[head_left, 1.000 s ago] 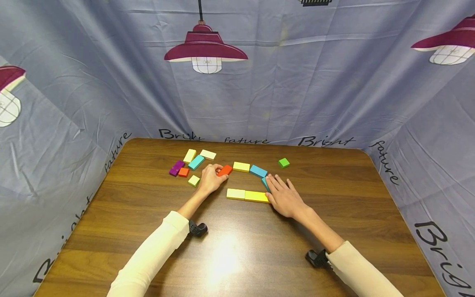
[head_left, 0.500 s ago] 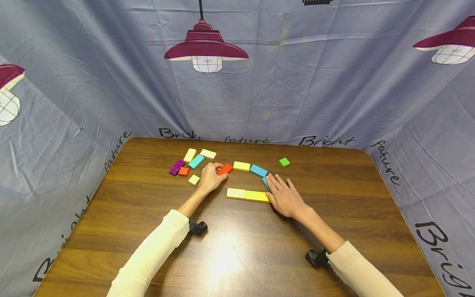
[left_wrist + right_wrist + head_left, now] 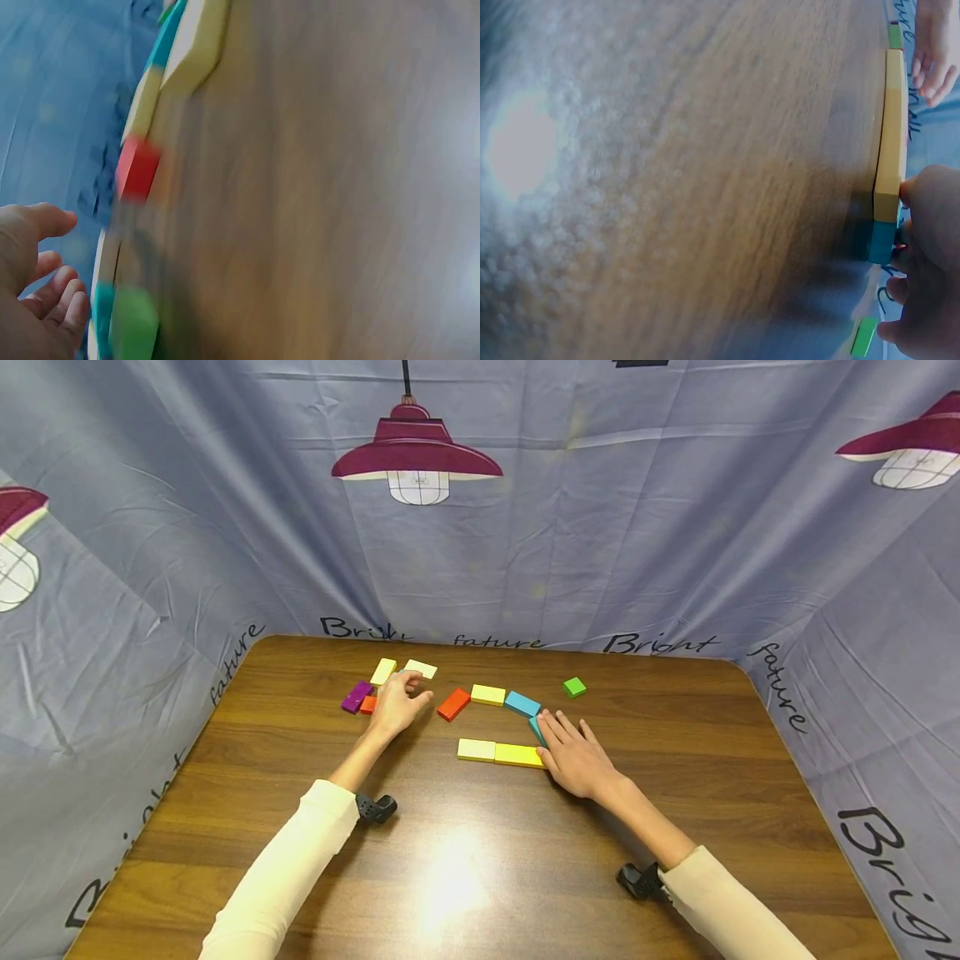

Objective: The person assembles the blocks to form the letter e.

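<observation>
My left hand (image 3: 397,703) hovers over the loose blocks at the left, fingers loosely bent and nothing between them. It hides a lime block (image 3: 135,322) and most of a teal one (image 3: 103,311) from the head view. The red block (image 3: 454,704) lies slanted to the right of that hand, its corner close to a yellow block (image 3: 488,695). A blue block (image 3: 522,703) continues this arc. My right hand (image 3: 577,762) lies with straight fingers over a second teal block (image 3: 536,729), its thumb at the end of a long yellow block (image 3: 519,756).
A pale yellow block (image 3: 477,749) abuts the long yellow one in a straight row. Purple (image 3: 357,697), orange-red (image 3: 367,704), light yellow (image 3: 383,672) and cream (image 3: 422,669) blocks lie at the left. A green block (image 3: 574,687) sits apart at the back. A printed curtain (image 3: 637,552) surrounds the wooden table (image 3: 525,868).
My left hand has let go of the red block and moved left to the loose blocks. The red block stays beside the yellow one. My right hand has kept its place.
</observation>
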A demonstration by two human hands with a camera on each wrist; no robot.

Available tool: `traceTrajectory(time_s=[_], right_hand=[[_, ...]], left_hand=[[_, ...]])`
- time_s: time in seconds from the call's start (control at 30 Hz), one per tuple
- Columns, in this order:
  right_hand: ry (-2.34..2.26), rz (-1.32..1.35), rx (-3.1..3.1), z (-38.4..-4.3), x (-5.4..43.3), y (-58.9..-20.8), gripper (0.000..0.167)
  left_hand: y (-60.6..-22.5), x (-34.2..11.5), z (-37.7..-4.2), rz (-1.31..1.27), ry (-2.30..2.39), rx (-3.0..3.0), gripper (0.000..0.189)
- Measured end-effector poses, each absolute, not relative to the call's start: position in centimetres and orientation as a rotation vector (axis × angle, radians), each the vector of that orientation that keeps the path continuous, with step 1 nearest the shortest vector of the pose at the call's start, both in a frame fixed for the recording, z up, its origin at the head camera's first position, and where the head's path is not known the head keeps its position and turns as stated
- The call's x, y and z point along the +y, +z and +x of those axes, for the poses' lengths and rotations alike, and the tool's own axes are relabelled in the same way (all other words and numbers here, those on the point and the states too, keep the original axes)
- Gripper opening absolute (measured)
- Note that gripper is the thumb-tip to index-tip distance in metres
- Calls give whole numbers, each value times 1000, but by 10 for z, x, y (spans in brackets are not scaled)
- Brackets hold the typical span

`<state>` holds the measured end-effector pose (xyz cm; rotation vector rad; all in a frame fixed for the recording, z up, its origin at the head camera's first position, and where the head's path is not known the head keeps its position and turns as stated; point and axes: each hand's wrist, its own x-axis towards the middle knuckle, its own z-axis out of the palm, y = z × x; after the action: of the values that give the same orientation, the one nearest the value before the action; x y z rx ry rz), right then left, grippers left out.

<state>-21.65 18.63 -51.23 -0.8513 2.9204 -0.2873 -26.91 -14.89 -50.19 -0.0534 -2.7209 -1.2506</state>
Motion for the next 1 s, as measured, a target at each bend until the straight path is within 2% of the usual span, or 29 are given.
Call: traceTrajectory(time_s=[0.17,0.3,0.57,1.0], right_hand=[[-293,-844,2914,-217,187,-512,61],[-291,-847,2913,-217,187,-511,61],[-292,-846,2915,-217,187,-512,61],[-300,-854,2911,-217,186,-513,61]], left_hand=[[-496,-186,-273,75,-1165,-2795,50],[-497,-201,-275,56,-1081,-2877,50],[-496,-196,-280,3,-896,-2994,48],[-494,-202,-287,-229,-754,-3174,69]])
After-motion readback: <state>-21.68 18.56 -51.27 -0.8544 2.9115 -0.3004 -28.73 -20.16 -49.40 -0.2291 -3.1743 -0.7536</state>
